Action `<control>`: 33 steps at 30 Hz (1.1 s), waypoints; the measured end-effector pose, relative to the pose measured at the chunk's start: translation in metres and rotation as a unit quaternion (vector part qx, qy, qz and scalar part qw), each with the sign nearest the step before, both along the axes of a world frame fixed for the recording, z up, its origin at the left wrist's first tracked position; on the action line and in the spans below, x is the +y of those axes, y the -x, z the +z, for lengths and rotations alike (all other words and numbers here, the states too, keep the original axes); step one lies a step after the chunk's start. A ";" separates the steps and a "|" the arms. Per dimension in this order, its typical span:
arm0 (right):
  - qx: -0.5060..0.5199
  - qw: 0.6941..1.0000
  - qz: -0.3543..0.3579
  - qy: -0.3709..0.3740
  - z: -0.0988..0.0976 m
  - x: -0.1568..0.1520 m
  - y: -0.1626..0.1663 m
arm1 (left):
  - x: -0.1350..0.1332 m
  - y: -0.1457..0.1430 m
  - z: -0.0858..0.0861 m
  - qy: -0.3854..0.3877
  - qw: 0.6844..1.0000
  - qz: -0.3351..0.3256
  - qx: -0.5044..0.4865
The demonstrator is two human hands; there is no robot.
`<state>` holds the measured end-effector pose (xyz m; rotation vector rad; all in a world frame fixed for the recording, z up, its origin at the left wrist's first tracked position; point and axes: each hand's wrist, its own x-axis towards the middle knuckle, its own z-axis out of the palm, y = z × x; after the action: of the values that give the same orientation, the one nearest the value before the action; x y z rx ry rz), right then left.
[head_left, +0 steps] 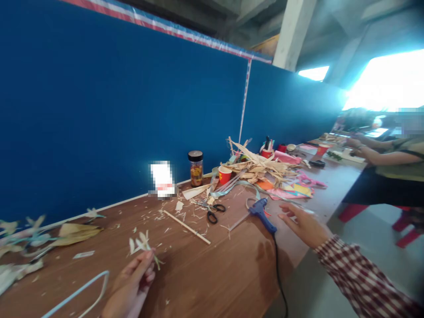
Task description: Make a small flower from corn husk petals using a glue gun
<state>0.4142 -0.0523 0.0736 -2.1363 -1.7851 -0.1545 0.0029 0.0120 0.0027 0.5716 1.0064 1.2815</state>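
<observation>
My left hand (134, 279) pinches a small flower (143, 242) with pale, pointed petals and a thin green stem, held above the front of the table. My right hand (305, 224) reaches out over the table's right edge, its fingers apart and nothing in them. Just left of those fingers lies a blue glue gun (263, 215), its black cord running down off the table. A thin pale stick (187, 227) and a pair of black-handled scissors (212, 217) lie between my hands, with husk scraps scattered around them.
A heap of dried husks (261, 168) covers the back right, beside a red paper cup (225, 176). A lidded jar (196, 169) stands against the blue partition (132, 97). More husk flowers (36, 227) lie far left. Another person (397, 154) sits at the far right.
</observation>
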 end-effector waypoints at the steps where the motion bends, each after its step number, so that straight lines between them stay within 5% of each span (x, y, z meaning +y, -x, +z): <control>1: 0.008 1.000 0.023 0.013 -0.010 0.005 0.004 | -0.001 -0.001 0.000 -0.001 1.000 -0.013 -0.004; 7: -0.076 0.997 0.003 0.011 -0.058 0.034 0.026 | -0.003 -0.003 0.003 -0.015 1.000 -0.001 -0.007; 16: -0.054 0.998 -0.029 0.006 -0.083 0.043 -0.005 | -0.006 -0.008 0.008 -0.016 0.999 -0.010 0.034; 28: 0.086 0.984 0.065 -0.140 -0.029 0.043 -0.005 | -0.006 -0.007 0.006 -0.004 0.997 -0.030 0.065; 33: 0.288 0.941 0.002 -0.178 -0.010 0.041 0.003 | -0.005 -0.005 0.005 -0.006 0.997 -0.035 0.064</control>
<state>0.4108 -0.0112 0.0640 -1.6895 -1.3025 0.1302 0.0083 0.0071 0.0077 0.6997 1.0755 1.2025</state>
